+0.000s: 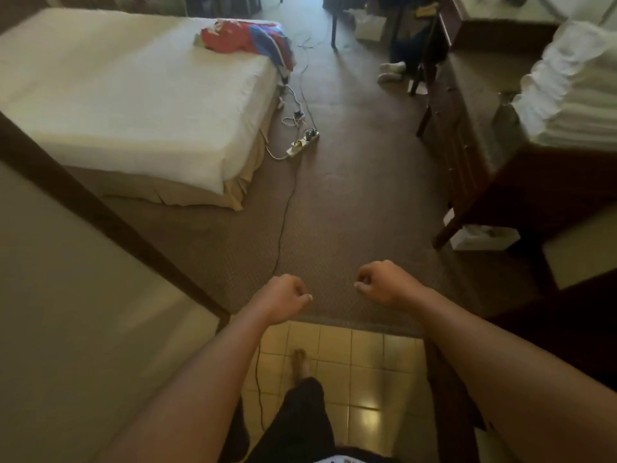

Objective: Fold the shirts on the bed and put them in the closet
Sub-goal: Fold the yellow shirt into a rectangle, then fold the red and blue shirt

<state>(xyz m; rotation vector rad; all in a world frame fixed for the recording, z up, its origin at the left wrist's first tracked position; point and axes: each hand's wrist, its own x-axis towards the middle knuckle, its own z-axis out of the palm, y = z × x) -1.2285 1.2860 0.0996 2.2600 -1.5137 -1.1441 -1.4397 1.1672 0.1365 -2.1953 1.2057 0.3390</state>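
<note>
Step in hand: approach. Person stands on tiled floor (367,355) at the carpet (350,202) edge, facing the bed (117,105); no shirt picked up yet

Hands: left hand (283,295) and right hand (380,282) held out in front over the carpet, both with fingers curled in, neither holding anything, a gap between them

Shirts (243,36): a red and blue heap at the far right corner of the bed, part hanging over the edge; well apart from both hands. How many shirts lie in the heap cannot be told

Next move, as judged: cross the carpet to the bed's right side, open the hands, lift one shirt and spread it on the bare sheet for folding

Edges and room:
- Power strip (302,143) with cords on the carpet just beside the bed's right edge; one dark cord (283,225) runs back toward the tiles, a likely trip risk
- Dresser (467,128) on the right, with stacked white linen (574,95) on top
- Open carpet lane between bed and dresser
- Wall edge (100,208) close on the left
- Closet not seen in this view
</note>
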